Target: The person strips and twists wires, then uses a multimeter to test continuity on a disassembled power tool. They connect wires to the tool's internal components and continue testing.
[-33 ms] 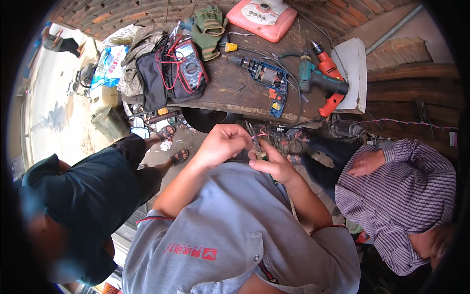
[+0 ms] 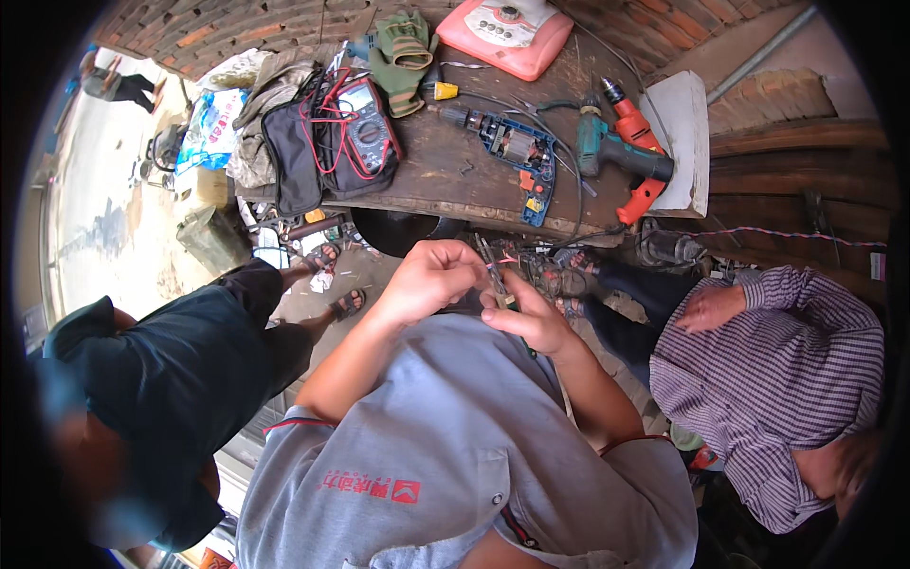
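Observation:
Just above the shirt front, my two hands meet. My right hand [image 2: 533,321] grips a slim, brownish metal-looking part [image 2: 496,284] between thumb and fingers. Its exact kind is too small to tell. Thin pinkish-red wire ends [image 2: 509,259] show at its upper side. My left hand [image 2: 438,279] is closed in a pinch against that part's left side, and what its fingertips hold is hidden. On the bench beyond lies an opened blue drill [image 2: 517,147], its motor and wiring exposed.
The wooden bench [image 2: 436,180] also carries a multimeter [image 2: 368,128] on a black pouch, green gloves [image 2: 402,62], a teal drill [image 2: 607,150], an orange drill [image 2: 637,123] and a pink-and-white device [image 2: 507,33]. One person [image 2: 180,365] is at left, another [image 2: 758,351] at right.

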